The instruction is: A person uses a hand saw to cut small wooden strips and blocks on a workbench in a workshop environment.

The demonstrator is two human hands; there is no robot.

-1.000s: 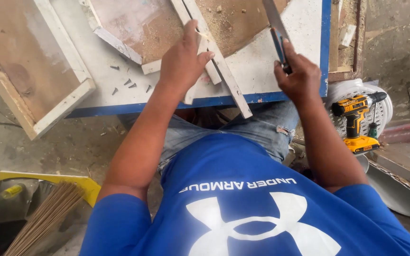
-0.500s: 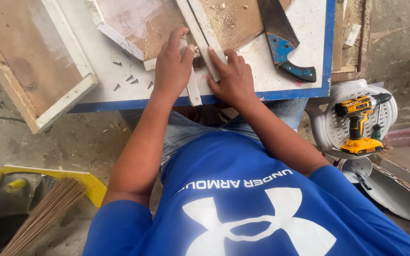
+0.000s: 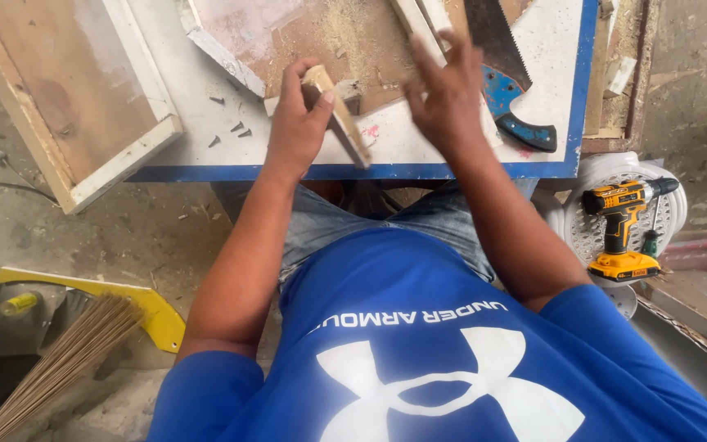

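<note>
Head view: left hand [image 3: 294,123] closed around a short wood strip [image 3: 339,119], lifted tilted over the counter [image 3: 386,170] edge. Right hand [image 3: 445,100] just beside the strip, fingers spread, blurred, holding nothing. Saw [image 3: 507,78] lying past the right hand. Frame [image 3: 83,90] well left; screws [image 3: 235,131] near the left hand. Drill [image 3: 622,225] down on the floor at right.

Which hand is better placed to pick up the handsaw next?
Right. The right hand hovers open beside the blue-handled handsaw on the white table, while the left hand already grips a short wooden strip.
</note>
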